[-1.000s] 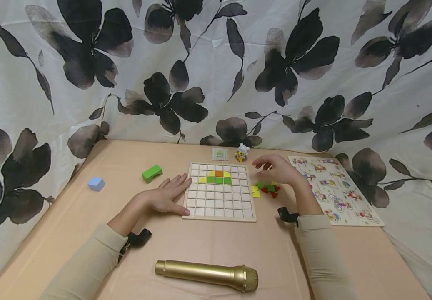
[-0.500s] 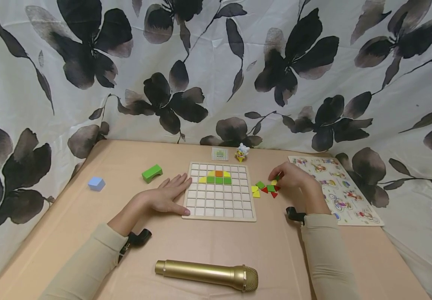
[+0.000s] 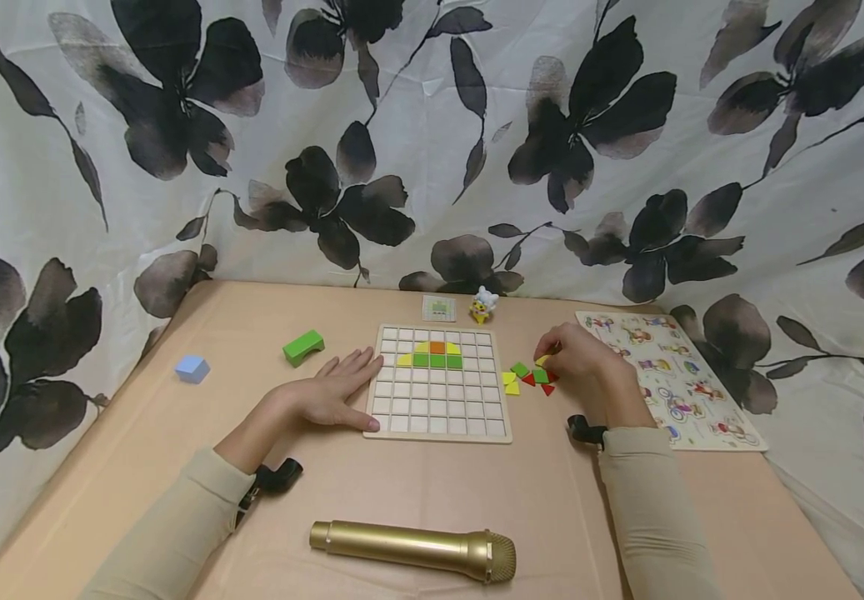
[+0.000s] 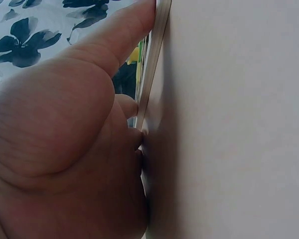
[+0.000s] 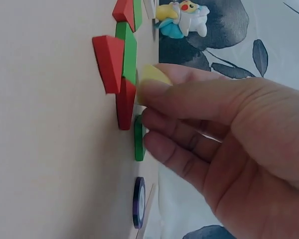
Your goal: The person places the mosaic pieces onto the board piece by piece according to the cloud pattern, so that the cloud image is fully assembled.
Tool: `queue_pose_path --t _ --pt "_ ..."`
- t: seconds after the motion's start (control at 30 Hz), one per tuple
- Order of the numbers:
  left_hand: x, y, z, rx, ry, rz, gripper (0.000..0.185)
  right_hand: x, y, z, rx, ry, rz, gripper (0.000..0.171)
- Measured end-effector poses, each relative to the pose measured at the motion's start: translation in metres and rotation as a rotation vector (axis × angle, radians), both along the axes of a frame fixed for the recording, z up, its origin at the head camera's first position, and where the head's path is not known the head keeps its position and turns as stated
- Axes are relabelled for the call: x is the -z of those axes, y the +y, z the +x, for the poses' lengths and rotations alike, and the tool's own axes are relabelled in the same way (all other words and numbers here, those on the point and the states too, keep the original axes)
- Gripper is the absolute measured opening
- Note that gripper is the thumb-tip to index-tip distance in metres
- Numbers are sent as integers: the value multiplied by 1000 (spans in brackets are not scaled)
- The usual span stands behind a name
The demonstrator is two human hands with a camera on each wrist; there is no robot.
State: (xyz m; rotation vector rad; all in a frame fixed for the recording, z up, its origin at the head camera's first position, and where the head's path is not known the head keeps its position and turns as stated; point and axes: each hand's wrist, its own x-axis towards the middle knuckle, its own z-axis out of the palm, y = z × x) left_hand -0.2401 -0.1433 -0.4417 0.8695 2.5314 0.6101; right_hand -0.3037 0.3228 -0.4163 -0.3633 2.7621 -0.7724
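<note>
We see the picking step of a mosaic build. The right hand (image 3: 581,360) rests over the loose tiles (image 3: 531,379) on the counter (image 3: 177,433), its thumb and forefinger pinched on a yellow tile (image 5: 152,75) at the far edge of that pile; red and green pieces lie directly under its fingertips, and a small roll of tape (image 5: 138,201) sits nearer its wrist. The left hand (image 3: 330,392) lies flat with fingers straight and together, palm down, its fingertips touching the near edge of the grid board (image 3: 439,425); it holds nothing and seems to steady the board. Beyond the left fingertips, the board's upper rows already carry yellow, orange and green tiles. We judge that the next move calls for lifting the yellow tile clear of its neighbours and carrying it leftwards to an open cell. Both forearms reach forward, sleeves to the wrists. A gold microphone (image 3: 417,550) lies behind both wrists.
</note>
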Motion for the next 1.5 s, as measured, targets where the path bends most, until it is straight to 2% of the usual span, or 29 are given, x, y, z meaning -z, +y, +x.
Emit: queue_pose_path --t 0.1,0.23,0.3,0.47,0.57,0.77,1.0,1.27,1.5 --pt "0 0 0 5 -2 18 117 0 -4 0 13 60 -44 12" --pt "0 1 1 2 -6 18 117 -2 -17 -1 -18 199 -125 10" --pt "0 0 1 -1 -7 7 117 -3 -28 0 -18 240 -159 9" --pt "-1 -1 1 -14 -7 -20 115 -2 -58 2 -21 197 -234 8" --pt "-1 -1 2 -17 -6 -20 115 1 -74 1 -87 157 -265 8" --pt "-1 -1 2 -15 -1 -17 115 7 -97 0 -188 152 -245 10" --pt "3 -1 -1 -15 6 -19 116 15 -106 1 -144 134 -188 8" --pt "3 0 -2 -12 7 -15 115 12 -112 3 -140 141 -67 4" --pt "1 0 -1 -1 10 -14 116 10 -110 4 -156 134 -56 14"
